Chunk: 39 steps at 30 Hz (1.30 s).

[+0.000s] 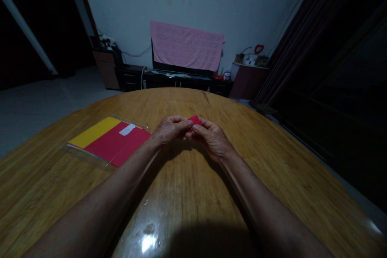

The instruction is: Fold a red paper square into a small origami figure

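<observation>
A small piece of folded red paper (pixel 195 119) is held between both hands above the middle of the wooden table (pixel 187 193). Its pointed top sticks up past the thumbs; the lower part is hidden by fingers. My left hand (pixel 171 130) is closed on its left side, thumb pressed on the front. On the other side my right hand (pixel 214 137) pinches it, and the two thumb tips nearly meet. Left of my left forearm lies a clear plastic packet of coloured paper (pixel 113 145), red and yellow on top, with a white label.
Beyond the table's far edge stands a low dark TV cabinet (pixel 133 78). A pink cloth (pixel 187 46) covers the television on it. A side cabinet (pixel 246 80) with small items stands at the right, near a dark curtain (pixel 290 36).
</observation>
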Motion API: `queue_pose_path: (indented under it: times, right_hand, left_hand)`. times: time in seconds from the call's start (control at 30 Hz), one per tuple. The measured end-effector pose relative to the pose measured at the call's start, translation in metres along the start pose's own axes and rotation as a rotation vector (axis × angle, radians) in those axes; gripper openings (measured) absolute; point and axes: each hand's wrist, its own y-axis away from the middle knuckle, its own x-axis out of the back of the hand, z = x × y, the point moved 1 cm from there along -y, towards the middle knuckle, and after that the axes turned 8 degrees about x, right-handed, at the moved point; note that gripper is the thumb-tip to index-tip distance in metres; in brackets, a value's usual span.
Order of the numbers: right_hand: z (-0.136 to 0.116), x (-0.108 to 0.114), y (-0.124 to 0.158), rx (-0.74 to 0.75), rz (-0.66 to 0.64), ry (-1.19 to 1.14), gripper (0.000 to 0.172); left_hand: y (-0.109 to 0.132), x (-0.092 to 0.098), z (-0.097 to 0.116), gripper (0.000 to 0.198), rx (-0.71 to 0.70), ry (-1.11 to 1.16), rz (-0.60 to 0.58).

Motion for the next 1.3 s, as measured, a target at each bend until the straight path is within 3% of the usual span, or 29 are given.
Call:
queue_pose_path:
  times: [0.23, 0.6, 0.93, 1.17, 1.3]
  right_hand:
    - [-0.003, -0.002, 0.001, 0.062, -0.058, 0.071, 0.022]
    - [0.001, -0.001, 0.001, 0.103, 0.013, 0.161, 0.024]
    - [0.001, 0.006, 0.0, 0.079, -0.045, 0.215, 0.018]
    - [0.003, 0.008, -0.002, 0.131, 0.001, 0.209, 0.017]
    - [0.004, 0.011, -0.003, 0.13, 0.06, 0.285, 0.027]
  left_hand:
    - [-0.002, 0.005, 0.0, 0.021, 0.039, 0.039, -0.109]
    - [0.0, 0.001, 0.003, 0.011, 0.057, 0.035, 0.037]
    - [0.0, 0.006, 0.003, 0.012, 0.083, 0.013, -0.031]
    - [0.0, 0.006, 0.004, 0.014, 0.075, -0.008, -0.032]
    - [0.002, 0.008, 0.004, 0.018, 0.102, -0.016, -0.071]
